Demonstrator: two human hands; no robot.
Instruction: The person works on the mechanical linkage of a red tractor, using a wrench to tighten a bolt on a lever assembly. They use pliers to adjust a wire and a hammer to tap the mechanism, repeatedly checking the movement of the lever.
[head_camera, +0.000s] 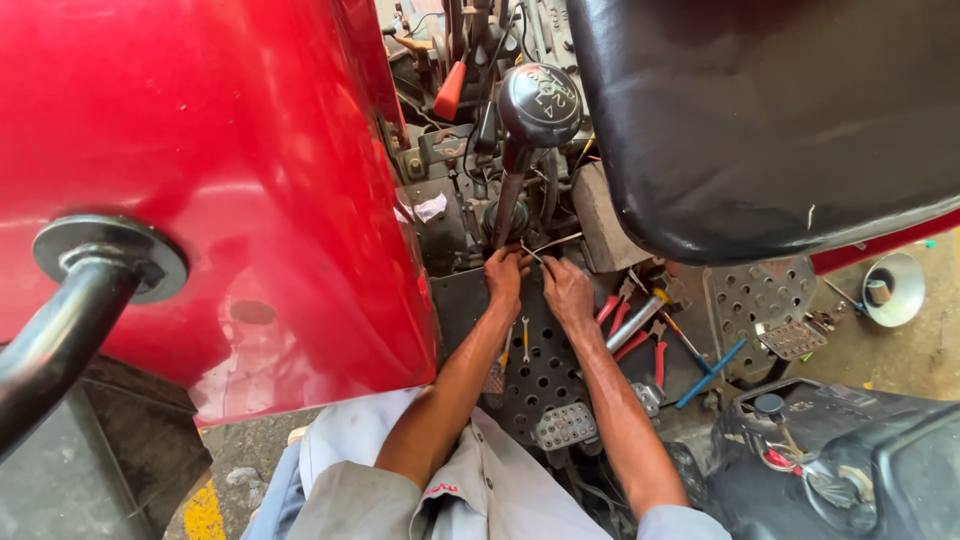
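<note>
A workshop floor lies below a tractor's perforated footplate (545, 365), walled by a red fender (200, 180) and black seat (760, 110). Both hands work close together at the gear lever's (512, 190) base: left hand (503, 275) and right hand (566, 290), fingers curled, apparently pinching a thin wire (556, 241). Pliers (645, 345) lie within reach.

Gear lever (522, 140) as landmark, both hands (505, 275) (567, 292) at its base, fender (200, 180) to its left, seat (770, 120) to its right, pliers (650, 345) and perforated footplate (545, 365) below, funnel (893, 288) far right.
</note>
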